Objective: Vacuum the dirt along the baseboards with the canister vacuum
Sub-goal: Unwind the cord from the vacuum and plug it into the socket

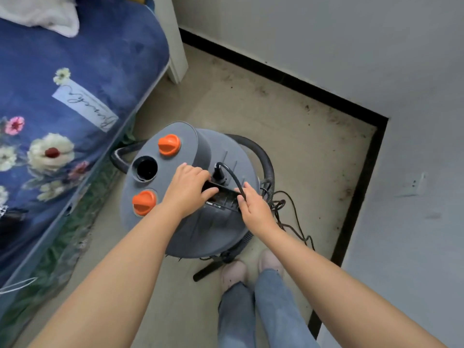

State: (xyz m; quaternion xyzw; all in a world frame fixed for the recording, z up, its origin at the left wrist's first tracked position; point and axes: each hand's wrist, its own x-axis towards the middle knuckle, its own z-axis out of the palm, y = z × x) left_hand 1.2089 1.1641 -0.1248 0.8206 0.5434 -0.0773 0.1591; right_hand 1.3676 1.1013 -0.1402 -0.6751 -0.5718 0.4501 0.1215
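Grey canister vacuum (200, 197) standing on the floor between bed (75, 109) and corner, baseboard (288, 79) dirt untouched. Left hand (187, 188) curls into the black handle recess; right hand (253, 205) pinches the power cord (232, 175). Step, apparently: preparation. Next: free the cord, plug in, fit the hose (261, 154).
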